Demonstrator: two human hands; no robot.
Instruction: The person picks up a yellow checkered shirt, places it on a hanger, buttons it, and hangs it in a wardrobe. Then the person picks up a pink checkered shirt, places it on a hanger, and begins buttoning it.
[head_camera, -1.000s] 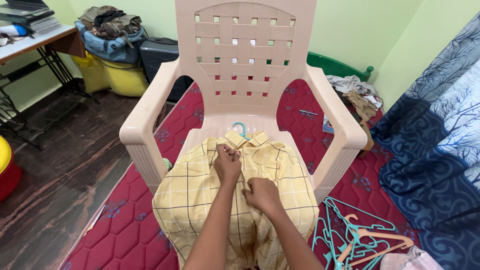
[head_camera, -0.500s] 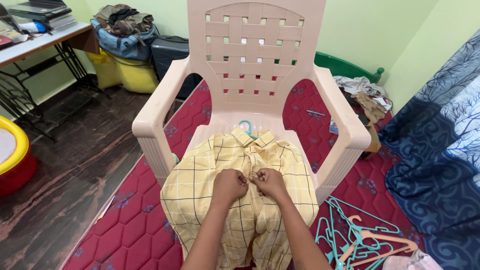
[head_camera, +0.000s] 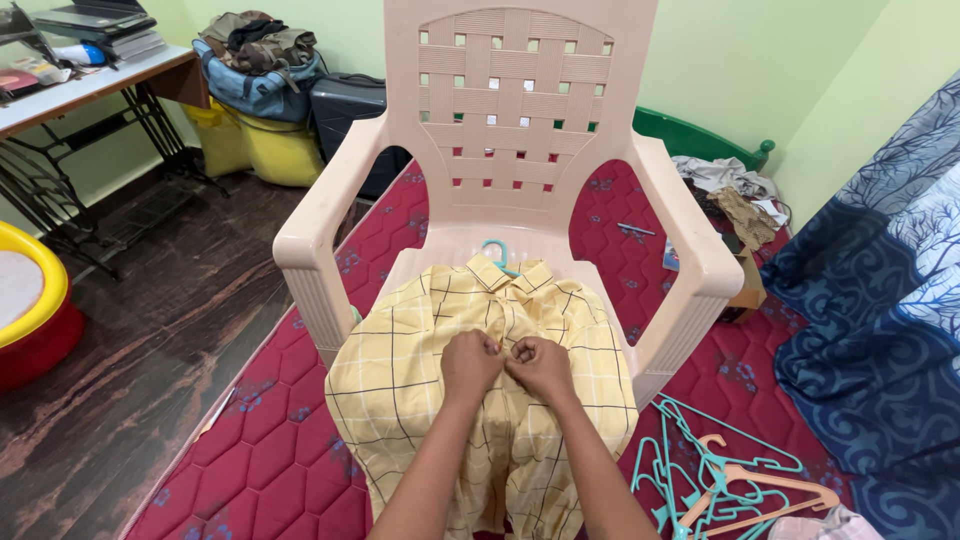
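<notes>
A yellow checked shirt (head_camera: 400, 370) lies draped over the seat of a beige plastic armchair (head_camera: 520, 130), hung on a teal hanger (head_camera: 494, 252) whose hook pokes out above the collar. My left hand (head_camera: 470, 362) and my right hand (head_camera: 538, 366) sit side by side at the middle of the shirt's front. Both pinch the fabric along the button placket, fingertips almost touching.
The chair stands on a red quilted mattress (head_camera: 270, 440). A pile of teal and peach hangers (head_camera: 715, 475) lies at the lower right. Blue patterned cloth (head_camera: 880, 330) is on the right. Bags, a dark suitcase and yellow bins (head_camera: 262, 110) stand at the back left, beside a table (head_camera: 80, 85).
My left hand came down from the collar to the mid-front of the shirt and met my right hand, which shifted up slightly. In the last half second both barely moved.
</notes>
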